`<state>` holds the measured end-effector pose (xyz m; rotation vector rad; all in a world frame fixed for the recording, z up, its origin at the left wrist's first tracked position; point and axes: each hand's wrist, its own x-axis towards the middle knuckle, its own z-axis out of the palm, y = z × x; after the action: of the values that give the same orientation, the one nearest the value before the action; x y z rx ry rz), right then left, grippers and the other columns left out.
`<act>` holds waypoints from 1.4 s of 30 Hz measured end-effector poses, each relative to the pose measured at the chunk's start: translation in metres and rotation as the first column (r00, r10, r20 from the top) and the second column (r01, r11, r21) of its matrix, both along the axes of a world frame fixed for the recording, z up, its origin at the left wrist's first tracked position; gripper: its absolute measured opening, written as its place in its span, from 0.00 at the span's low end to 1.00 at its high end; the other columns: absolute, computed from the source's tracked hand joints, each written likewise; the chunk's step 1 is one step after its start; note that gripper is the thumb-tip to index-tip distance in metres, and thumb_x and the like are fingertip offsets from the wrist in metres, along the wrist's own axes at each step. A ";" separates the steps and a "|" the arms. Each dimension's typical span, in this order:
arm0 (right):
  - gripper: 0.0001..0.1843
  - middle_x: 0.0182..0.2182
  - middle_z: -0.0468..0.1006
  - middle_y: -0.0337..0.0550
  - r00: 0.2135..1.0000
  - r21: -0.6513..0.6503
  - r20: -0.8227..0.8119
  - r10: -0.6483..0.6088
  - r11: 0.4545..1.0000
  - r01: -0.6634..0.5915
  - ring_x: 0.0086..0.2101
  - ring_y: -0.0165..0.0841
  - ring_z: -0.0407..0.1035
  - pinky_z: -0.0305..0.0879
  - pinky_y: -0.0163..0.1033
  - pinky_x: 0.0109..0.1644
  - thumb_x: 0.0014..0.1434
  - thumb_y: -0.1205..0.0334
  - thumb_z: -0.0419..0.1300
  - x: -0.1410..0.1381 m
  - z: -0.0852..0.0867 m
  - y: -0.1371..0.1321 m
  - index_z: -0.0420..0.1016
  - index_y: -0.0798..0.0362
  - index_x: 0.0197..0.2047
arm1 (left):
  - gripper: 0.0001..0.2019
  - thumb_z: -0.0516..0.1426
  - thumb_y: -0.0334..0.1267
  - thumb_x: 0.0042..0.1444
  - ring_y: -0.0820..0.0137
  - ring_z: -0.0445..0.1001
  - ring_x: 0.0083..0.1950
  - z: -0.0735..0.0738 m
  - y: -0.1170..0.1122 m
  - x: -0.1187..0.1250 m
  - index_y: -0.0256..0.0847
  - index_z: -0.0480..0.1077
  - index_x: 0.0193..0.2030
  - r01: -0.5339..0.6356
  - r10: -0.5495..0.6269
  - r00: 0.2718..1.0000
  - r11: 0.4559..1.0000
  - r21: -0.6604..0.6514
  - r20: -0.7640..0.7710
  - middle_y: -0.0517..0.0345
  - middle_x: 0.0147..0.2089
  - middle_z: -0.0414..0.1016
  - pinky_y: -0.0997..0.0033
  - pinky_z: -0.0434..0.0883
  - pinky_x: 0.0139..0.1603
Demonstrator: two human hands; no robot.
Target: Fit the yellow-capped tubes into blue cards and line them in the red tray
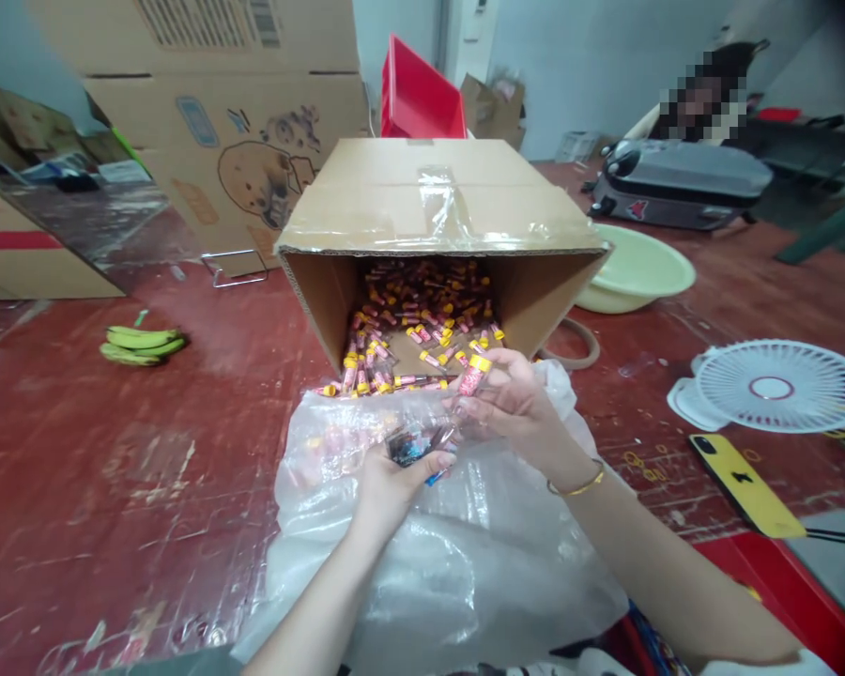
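Observation:
My right hand [511, 399], a gold bracelet at its wrist, pinches a small tube [472, 378] with a yellow cap and pink contents or label, just outside the box opening. Lower and to the left, my left hand [401, 479] is closed around some small clear plastic packets [412, 445] with dark and blue print; their exact kind is unclear. Facing me, a cardboard box [387, 197] lies with its mouth open. Many similar yellow-capped tubes [370, 361] are heaped inside and at its lower edge. A translucent plastic sheet or bag [457, 563] spreads beneath my hands.
Bananas [143, 345] lie left on the red floor, near a metal wire frame [235, 268]. To the right are a pale green basin [637, 272], a roll of tape [574, 345], a white fan [781, 387] and a yellow phone [746, 483]. Behind stand a suitcase [683, 183] and a person.

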<state>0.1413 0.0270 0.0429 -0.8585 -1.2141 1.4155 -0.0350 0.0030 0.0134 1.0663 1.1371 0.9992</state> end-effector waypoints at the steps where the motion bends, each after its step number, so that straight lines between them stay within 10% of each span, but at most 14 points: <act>1: 0.24 0.36 0.71 0.36 0.999 0.066 0.040 -0.002 0.998 -0.001 0.36 0.32 0.73 0.74 0.41 0.37 0.54 0.59 0.66 0.001 0.000 -0.002 0.57 0.42 0.47 | 0.09 0.68 0.41 0.43 0.69 0.69 0.26 -0.001 0.000 0.001 0.38 0.76 0.25 0.007 -0.007 1.000 1.000 0.009 -0.018 0.60 0.22 0.73 0.71 0.67 0.30; 5: 0.17 0.37 0.68 0.38 0.979 0.232 0.204 -0.007 0.972 -0.041 0.36 0.30 0.70 0.73 0.40 0.41 0.57 0.60 0.64 0.003 -0.003 -0.007 0.61 0.45 0.45 | 0.10 0.68 0.42 0.44 0.68 0.70 0.27 -0.005 0.002 0.002 0.38 0.76 0.28 0.018 -0.017 0.998 1.000 0.020 -0.052 0.59 0.23 0.74 0.70 0.68 0.32; 13: 0.18 0.33 0.71 0.36 0.992 0.033 0.099 0.073 0.996 -0.077 0.34 0.30 0.71 0.71 0.38 0.36 0.56 0.55 0.65 0.001 -0.016 -0.003 0.59 0.46 0.41 | 0.16 0.68 0.44 0.44 0.68 0.76 0.29 -0.003 -0.003 0.014 0.35 0.77 0.37 0.024 0.017 0.971 0.986 -0.166 0.239 0.55 0.28 0.78 0.68 0.74 0.36; 17: 0.28 0.44 0.70 0.43 0.938 0.091 0.324 0.123 0.983 -0.160 0.43 0.36 0.69 0.71 0.43 0.43 0.46 0.51 0.70 0.001 -0.025 -0.013 0.61 0.48 0.45 | 0.19 0.68 0.45 0.45 0.66 0.78 0.32 0.006 -0.003 0.020 0.33 0.76 0.39 0.056 0.050 0.934 0.957 -0.284 0.354 0.49 0.34 0.80 0.68 0.75 0.36; 20: 0.44 0.49 0.66 0.45 0.882 0.214 0.471 -0.006 0.971 -0.107 0.51 0.42 0.65 0.68 0.48 0.53 0.36 0.57 0.76 -0.006 -0.032 -0.026 0.55 0.46 0.52 | 0.20 0.68 0.45 0.45 0.63 0.79 0.34 0.011 -0.001 0.025 0.31 0.76 0.41 0.083 0.064 0.910 0.939 -0.334 0.409 0.46 0.37 0.80 0.67 0.76 0.36; 36: 0.35 0.46 0.65 0.44 0.884 0.330 0.435 -0.173 0.944 0.022 0.47 0.38 0.67 0.68 0.44 0.50 0.42 0.72 0.66 -0.015 -0.044 -0.031 0.53 0.46 0.50 | 0.21 0.70 0.41 0.40 0.56 0.80 0.39 0.015 -0.003 0.033 0.30 0.77 0.40 0.082 0.081 0.888 0.941 -0.329 0.452 0.45 0.34 0.81 0.61 0.77 0.41; 42: 0.35 0.46 0.63 0.44 0.749 0.524 0.507 -0.427 0.842 0.126 0.49 0.39 0.64 0.65 0.46 0.53 0.41 0.67 0.68 0.007 -0.026 -0.034 0.54 0.47 0.49 | 0.19 0.67 0.41 0.46 0.55 0.77 0.48 0.013 0.000 0.036 0.33 0.76 0.44 0.059 0.043 0.923 0.966 -0.251 0.381 0.44 0.44 0.80 0.62 0.75 0.48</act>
<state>0.1486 -0.0069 0.0173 -1.1401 -1.7261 0.5386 0.0008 0.0033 0.0263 0.6284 0.9068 0.9710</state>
